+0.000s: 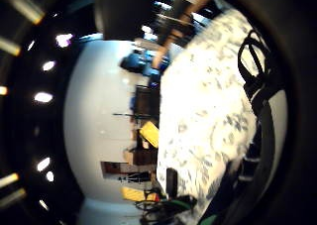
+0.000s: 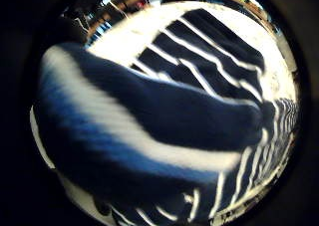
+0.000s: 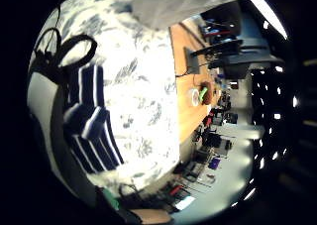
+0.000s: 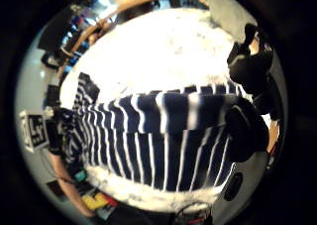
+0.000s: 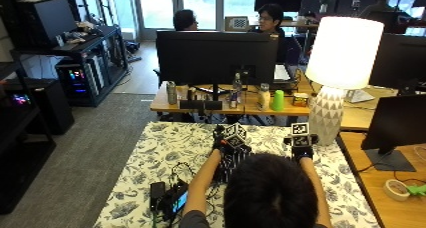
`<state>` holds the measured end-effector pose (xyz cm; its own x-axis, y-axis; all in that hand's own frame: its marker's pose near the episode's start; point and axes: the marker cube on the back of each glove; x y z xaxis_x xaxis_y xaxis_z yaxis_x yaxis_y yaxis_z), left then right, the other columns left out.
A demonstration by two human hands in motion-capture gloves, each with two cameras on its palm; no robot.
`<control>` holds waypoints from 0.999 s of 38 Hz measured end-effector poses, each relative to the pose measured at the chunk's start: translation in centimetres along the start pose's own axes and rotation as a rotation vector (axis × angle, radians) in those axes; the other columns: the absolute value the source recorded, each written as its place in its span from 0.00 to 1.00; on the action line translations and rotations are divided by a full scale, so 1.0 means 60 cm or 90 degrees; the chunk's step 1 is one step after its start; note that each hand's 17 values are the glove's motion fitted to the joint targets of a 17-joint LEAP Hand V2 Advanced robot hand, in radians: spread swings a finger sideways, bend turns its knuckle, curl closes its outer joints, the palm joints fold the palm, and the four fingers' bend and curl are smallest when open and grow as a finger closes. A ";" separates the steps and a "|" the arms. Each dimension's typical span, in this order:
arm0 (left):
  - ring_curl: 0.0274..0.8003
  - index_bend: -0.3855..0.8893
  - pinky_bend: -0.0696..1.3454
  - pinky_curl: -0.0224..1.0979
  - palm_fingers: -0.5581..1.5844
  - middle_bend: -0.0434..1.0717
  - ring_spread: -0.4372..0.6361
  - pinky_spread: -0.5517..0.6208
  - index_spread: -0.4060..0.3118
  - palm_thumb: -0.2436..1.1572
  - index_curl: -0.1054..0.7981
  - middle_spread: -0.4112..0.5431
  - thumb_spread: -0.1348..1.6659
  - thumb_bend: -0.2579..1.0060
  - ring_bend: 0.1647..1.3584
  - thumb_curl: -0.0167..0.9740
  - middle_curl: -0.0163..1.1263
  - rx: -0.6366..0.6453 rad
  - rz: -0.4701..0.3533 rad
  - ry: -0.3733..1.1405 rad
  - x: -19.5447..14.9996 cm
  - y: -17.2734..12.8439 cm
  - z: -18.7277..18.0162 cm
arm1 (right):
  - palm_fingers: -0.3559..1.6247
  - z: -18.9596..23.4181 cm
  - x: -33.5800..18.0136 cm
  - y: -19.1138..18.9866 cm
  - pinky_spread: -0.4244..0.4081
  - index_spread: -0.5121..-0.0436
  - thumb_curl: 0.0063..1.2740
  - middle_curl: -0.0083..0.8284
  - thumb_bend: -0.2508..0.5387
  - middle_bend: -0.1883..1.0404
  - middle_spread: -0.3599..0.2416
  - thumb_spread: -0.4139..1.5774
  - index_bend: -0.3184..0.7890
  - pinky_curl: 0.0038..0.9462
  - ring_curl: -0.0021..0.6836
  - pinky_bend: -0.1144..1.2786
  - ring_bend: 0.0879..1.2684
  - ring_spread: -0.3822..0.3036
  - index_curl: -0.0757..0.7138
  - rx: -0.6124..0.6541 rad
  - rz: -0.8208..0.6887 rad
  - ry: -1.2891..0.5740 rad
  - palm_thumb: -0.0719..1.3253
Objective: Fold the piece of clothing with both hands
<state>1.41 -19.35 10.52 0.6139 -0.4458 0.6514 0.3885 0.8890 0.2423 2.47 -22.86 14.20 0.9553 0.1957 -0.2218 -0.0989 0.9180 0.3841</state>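
Outside view — striped garment (image 4: 163, 136) flat; long axis crossways, between both hands.

Open-plan office/lab space: wooden desks (image 5: 200, 106) with large monitors (image 5: 216, 57), people seated at screens behind, equipment rack (image 5: 86, 63) with lit hardware at left, grey carpet (image 5: 80, 148), glass doors (image 5: 180, 8), table lamp (image 5: 341, 53).

Navy-and-white striped garment (image 4: 163, 140) (partly folded), on floral tablecloth (image 4: 158, 51)
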 end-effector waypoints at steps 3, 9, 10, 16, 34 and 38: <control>0.55 0.38 0.54 0.43 0.72 0.29 0.09 0.16 0.28 0.51 0.40 0.12 0.86 0.36 0.44 0.18 0.50 0.118 0.000 0.090 -0.008 -0.017 -0.014 | 0.79 -0.022 0.019 -0.007 0.13 0.51 0.26 0.58 0.30 0.42 0.26 0.68 0.36 0.45 0.67 0.54 0.51 0.20 0.57 0.068 0.015 0.041 0.87; 0.55 0.36 0.52 0.42 0.63 0.19 0.12 0.19 0.34 0.41 0.38 0.18 0.79 0.26 0.42 0.17 0.48 0.169 -0.006 0.253 -0.085 -0.019 -0.073 | 0.77 -0.079 0.062 0.004 0.13 0.48 0.26 0.57 0.30 0.41 0.24 0.70 0.38 0.43 0.66 0.52 0.48 0.21 0.54 0.034 0.020 0.066 0.86; 0.54 0.36 0.51 0.42 0.63 0.17 0.13 0.19 0.34 0.40 0.38 0.19 0.78 0.25 0.41 0.17 0.47 0.184 -0.006 0.282 -0.094 -0.020 -0.086 | 0.77 -0.076 0.070 -0.002 0.14 0.48 0.26 0.57 0.30 0.41 0.24 0.70 0.38 0.43 0.66 0.51 0.47 0.21 0.53 0.029 0.024 0.071 0.85; 0.51 0.39 0.52 0.41 0.59 0.13 0.16 0.21 0.37 0.39 0.38 0.24 0.75 0.22 0.38 0.18 0.42 0.272 0.007 0.378 -0.114 -0.013 -0.135 | 0.77 -0.088 0.118 -0.006 0.14 0.47 0.25 0.56 0.29 0.39 0.24 0.72 0.38 0.42 0.64 0.50 0.45 0.21 0.51 -0.002 0.027 0.120 0.83; 0.46 0.48 0.48 0.38 0.51 0.09 0.32 0.35 0.36 0.42 0.51 0.45 0.72 0.18 0.32 0.22 0.25 0.126 0.260 0.481 0.010 0.144 -0.095 | 0.56 -0.098 0.067 0.124 0.27 0.38 0.20 0.53 0.25 0.30 0.31 0.79 0.26 0.45 0.64 0.58 0.42 0.27 0.36 -0.252 -0.144 -0.171 0.67; 0.47 0.45 0.46 0.38 0.45 0.11 0.37 0.41 0.37 0.37 0.53 0.50 0.71 0.17 0.33 0.21 0.24 0.102 0.279 0.547 -0.005 0.171 -0.112 | 0.50 -0.103 0.054 0.145 0.38 0.36 0.18 0.53 0.26 0.30 0.35 0.80 0.28 0.45 0.63 0.60 0.41 0.31 0.31 -0.282 -0.157 -0.199 0.63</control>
<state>9.81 -10.81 7.95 0.9980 0.0591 -0.0230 -0.0518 0.9694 0.2399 2.99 -12.09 11.31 0.9949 -0.0905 0.0433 0.0935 0.9931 -0.0712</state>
